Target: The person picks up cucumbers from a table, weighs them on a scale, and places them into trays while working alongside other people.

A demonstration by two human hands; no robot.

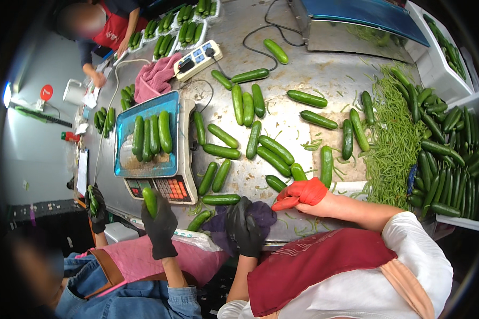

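My left hand (pixel 244 229), in a black glove, rests over a dark purple cloth (pixel 266 217) at the table's front edge; its palm side is hidden. My right hand (pixel 301 194), in a red glove, has its fingers curled and pointing left; the picture does not show whether anything is in them. A partly covered cucumber (pixel 276 183) lies just beyond that hand, next to another short-looking cucumber (pixel 298 172). One cucumber (pixel 221 199) lies flat at the cloth's upper left edge. Several more cucumbers (pixel 274 161) are scattered over the metal table (pixel 231 38).
On my left, a co-worker's black-gloved hand (pixel 159 225) holds a cucumber (pixel 149 202). A digital scale (pixel 188 159) carries several cucumbers (pixel 154 133). Green beans (pixel 391 159) are heaped right, beside a crate (pixel 459 222) of cucumbers. A power strip (pixel 197 60) and cables lie farther back.
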